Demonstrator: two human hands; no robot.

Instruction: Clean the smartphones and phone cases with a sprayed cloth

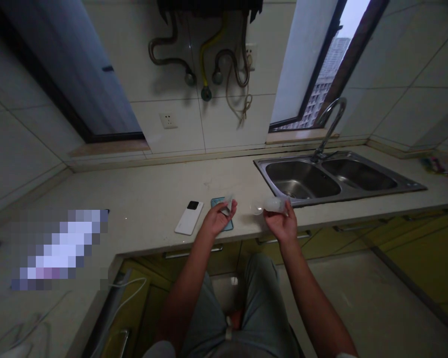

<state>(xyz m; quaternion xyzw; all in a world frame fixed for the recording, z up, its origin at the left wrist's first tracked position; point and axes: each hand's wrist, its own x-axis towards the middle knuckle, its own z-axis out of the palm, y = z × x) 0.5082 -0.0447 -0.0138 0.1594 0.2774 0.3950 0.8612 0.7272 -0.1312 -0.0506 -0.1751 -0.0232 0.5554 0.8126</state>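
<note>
My left hand (216, 220) is closed around a small whitish, thin piece (228, 204) that looks like film or paper; its kind is unclear. Under that hand, partly hidden, a teal flat phone-like item (229, 226) lies on the counter. In my right hand (283, 226) is a translucent whitish object (274, 204), held sideways above the counter's front part, with a clear rounded end (256, 207) pointing left. A white phone (189, 219) with a dark camera block rests face down, left of my left hand.
A double steel sink (302, 179) with a curved faucet (332, 119) is set into the counter (153, 184) at right. A blurred-out bright screen (63, 248) lies at far left, with cables nearby. Pipes (205, 59) hang on the tiled wall. Yellow-green cabinets (414, 258) stand below.
</note>
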